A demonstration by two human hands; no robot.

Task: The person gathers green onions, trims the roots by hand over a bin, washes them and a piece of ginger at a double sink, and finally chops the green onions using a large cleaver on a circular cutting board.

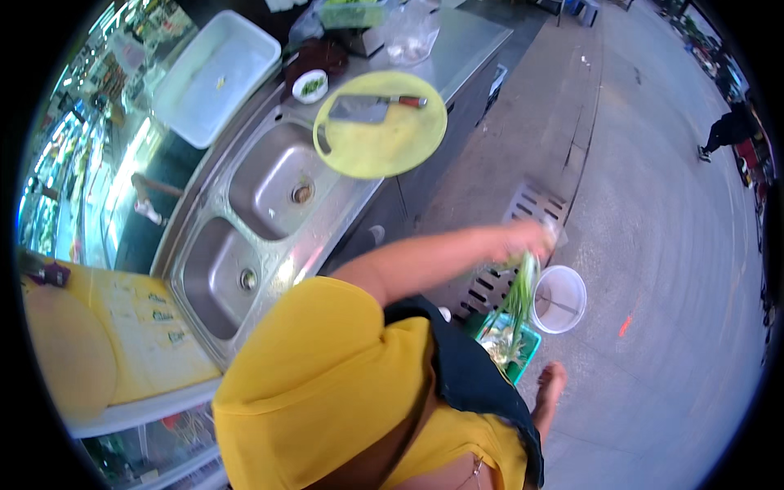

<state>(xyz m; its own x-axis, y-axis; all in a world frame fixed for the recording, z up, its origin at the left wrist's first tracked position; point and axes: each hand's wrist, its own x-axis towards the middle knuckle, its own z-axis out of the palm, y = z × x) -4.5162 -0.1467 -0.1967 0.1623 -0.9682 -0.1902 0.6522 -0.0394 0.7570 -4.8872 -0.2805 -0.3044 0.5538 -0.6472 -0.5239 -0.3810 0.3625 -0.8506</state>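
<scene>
My left hand [527, 240], blurred, is closed around a bunch of scallions [522, 288]. The long green stalks hang below it, over a green plastic basket [528, 361] on the floor. Pale stringy vegetable matter, too blurred to name, lies in that basket. Just beyond the stalks stands a white plastic bucket [560, 299] with a thin dark object inside. Something pale and translucent shows by my left fingers, unclear in the blur. My right hand [553, 375] hangs beside the basket, its fingers curled; whether it holds anything is hidden.
A steel double sink [275, 184] runs along my left side. On its counter, a cleaver [361, 108] lies on a round yellow cutting board [386, 150], near a small bowl of chopped greens [310, 86]. A white tub [214, 73] stands behind. Slotted drain covers [487, 288] line the floor.
</scene>
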